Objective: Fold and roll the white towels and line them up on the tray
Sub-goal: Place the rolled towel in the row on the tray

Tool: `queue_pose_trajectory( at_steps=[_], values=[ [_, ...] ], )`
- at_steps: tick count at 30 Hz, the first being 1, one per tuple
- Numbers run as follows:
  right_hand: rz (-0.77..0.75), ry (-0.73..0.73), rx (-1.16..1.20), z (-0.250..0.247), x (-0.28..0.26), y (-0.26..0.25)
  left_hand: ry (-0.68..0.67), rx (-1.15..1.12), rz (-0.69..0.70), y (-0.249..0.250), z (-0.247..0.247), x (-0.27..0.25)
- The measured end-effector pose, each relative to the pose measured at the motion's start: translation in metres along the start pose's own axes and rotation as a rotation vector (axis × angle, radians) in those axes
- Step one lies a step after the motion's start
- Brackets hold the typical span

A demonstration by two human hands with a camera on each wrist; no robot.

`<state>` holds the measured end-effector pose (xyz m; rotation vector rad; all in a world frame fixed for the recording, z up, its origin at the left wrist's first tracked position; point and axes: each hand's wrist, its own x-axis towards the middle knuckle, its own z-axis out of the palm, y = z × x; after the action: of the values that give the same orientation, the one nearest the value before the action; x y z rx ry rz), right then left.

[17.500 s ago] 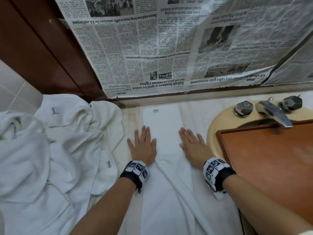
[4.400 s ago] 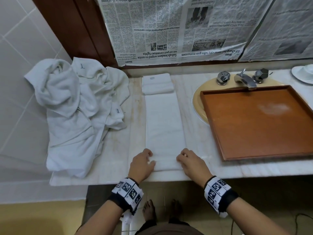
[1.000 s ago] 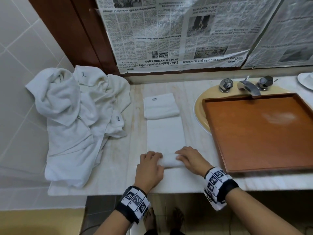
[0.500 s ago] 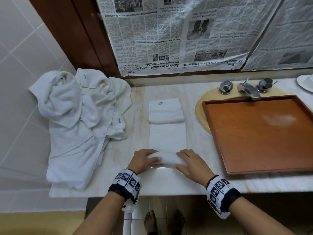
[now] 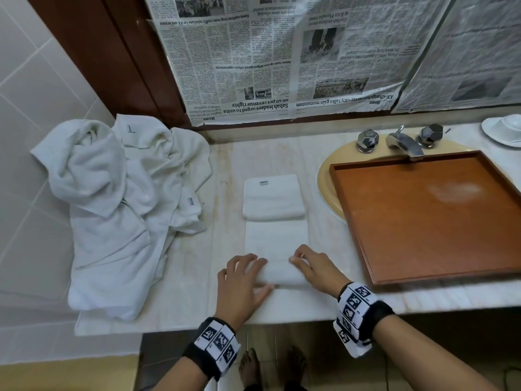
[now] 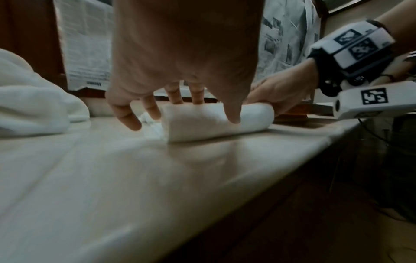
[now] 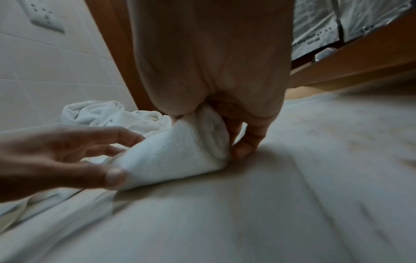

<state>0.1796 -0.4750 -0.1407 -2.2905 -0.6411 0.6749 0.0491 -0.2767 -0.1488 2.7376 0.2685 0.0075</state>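
A white towel lies as a narrow strip on the marble counter. Its near end is rolled into a roll (image 5: 279, 273) (image 6: 216, 122) (image 7: 171, 156), and its far end is folded over into a flap (image 5: 273, 197). My left hand (image 5: 255, 273) (image 6: 213, 112) (image 7: 90, 154) cups the roll's left part, fingers over the top and thumb on the near side. My right hand (image 5: 303, 263) (image 6: 270, 96) (image 7: 211, 131) grips the roll's right end with curled fingers. The brown wooden tray (image 5: 423, 215) lies over the sink to the right, with nothing on it.
A heap of unfolded white towels (image 5: 118, 207) fills the counter's left side against the tiled wall. Faucet and knobs (image 5: 403, 142) stand behind the tray. A white dish (image 5: 504, 131) sits at the far right. Newspaper (image 5: 282, 57) covers the mirror. The counter edge runs just below my wrists.
The roll has thickened and moved away from the counter edge, and the flat strip before the folded flap is shorter. Both hands moved with it.
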Motion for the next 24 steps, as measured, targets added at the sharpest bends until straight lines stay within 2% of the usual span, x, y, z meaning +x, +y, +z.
queue_pose_trajectory(
  at_steps=[2,4,6,10,12,14,16,19,22,24],
  values=[
    [-0.035,0.063,-0.217,0.003,-0.002,-0.003,-0.016,0.000,-0.007,-0.002,-0.002,0.005],
    [-0.096,0.235,-0.447,0.008,-0.008,-0.006,-0.107,-0.032,-0.035,-0.003,-0.008,0.018],
    [-0.173,0.281,-0.451,0.012,-0.014,-0.005,-0.183,-0.107,-0.082,-0.005,-0.014,0.029],
    [-0.257,0.145,-0.469,0.016,-0.017,0.009,-0.289,-0.300,-0.137,-0.015,-0.019,0.046],
    [-0.205,0.098,-0.314,0.007,-0.011,0.010,-0.319,-0.272,-0.130,-0.015,-0.020,0.050],
    [-0.131,0.028,-0.150,-0.006,-0.002,0.004,-0.274,-0.186,-0.090,-0.010,-0.020,0.046],
    [-0.066,-0.066,-0.107,-0.015,0.006,0.000,-0.172,-0.117,-0.013,-0.007,-0.013,0.037],
    [0.005,-0.174,-0.061,-0.025,0.008,-0.006,-0.144,-0.220,-0.012,-0.010,-0.007,0.029],
    [0.030,-0.188,0.009,-0.031,0.001,-0.011,-0.215,-0.362,-0.054,-0.011,-0.012,0.037],
    [0.023,-0.163,-0.088,-0.029,-0.003,-0.012,-0.259,-0.446,-0.097,-0.011,-0.017,0.043]
  ],
)
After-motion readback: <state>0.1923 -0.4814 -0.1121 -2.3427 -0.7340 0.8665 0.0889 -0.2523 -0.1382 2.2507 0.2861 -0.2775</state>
